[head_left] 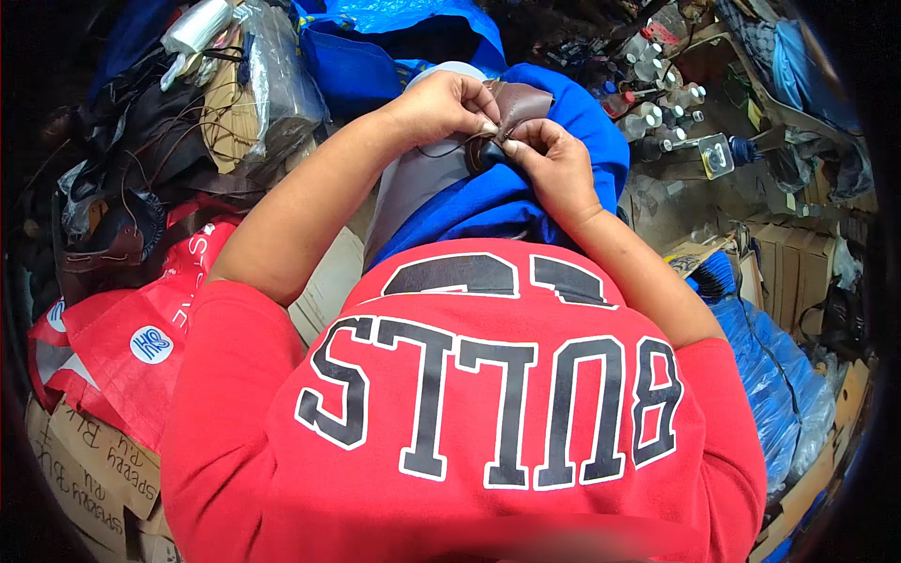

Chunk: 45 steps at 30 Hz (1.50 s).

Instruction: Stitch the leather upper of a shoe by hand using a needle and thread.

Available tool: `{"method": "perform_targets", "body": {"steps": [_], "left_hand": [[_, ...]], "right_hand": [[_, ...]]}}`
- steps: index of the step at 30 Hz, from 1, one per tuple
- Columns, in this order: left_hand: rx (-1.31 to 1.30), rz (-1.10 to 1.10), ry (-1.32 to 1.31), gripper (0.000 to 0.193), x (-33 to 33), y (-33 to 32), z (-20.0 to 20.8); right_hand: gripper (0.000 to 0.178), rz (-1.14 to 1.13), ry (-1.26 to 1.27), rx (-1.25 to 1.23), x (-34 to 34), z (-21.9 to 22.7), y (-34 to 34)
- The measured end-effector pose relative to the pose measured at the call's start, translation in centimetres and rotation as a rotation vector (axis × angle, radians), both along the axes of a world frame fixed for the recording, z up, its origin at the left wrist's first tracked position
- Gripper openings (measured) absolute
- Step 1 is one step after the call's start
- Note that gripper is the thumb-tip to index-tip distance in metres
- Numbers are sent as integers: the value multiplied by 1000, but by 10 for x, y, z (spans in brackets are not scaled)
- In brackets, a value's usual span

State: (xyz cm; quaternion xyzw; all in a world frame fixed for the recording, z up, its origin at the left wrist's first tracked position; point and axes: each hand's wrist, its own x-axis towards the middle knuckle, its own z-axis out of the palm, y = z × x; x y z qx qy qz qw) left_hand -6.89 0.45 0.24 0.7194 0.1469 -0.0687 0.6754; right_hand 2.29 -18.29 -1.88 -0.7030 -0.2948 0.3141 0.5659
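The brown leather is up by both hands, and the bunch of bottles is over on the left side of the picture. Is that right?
Not quite: the bunch of bottles is on the right side, as the head view shows. The brown leather is indeed up by both the left hand and the right hand.

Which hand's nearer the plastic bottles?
Right. The right hand is left of the bottles, at the brown leather; the left hand is farther left.

The left hand (443,105) and right hand (560,174) nearly met, thumbs (522,156) and fingers (478,94) pinched, with both forearms (328,183) slanting inward.
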Motion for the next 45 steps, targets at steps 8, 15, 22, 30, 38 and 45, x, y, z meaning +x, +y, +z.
{"method": "perform_targets", "body": {"steps": [8,15,22,30,38,45], "left_hand": [[391,-27,-68,13,16,2,10],[295,54,-233,14,11,-2,1],[1121,-185,-366,14,10,-25,38],[1401,-501,-208,13,13,-40,40],[1215,-383,-272,12,3,-23,33],[1320,-428,-234,15,10,-36,40]], "right_hand": [[13,106,-335,-77,33,20,5],[10,145,-376,-47,56,23,-28],[11,323,-487,-264,51,49,-24],[17,539,-1087,-471,41,52,-11],[13,553,-1107,-354,53,52,-12],[15,630,-1034,-515,39,57,1]]}}
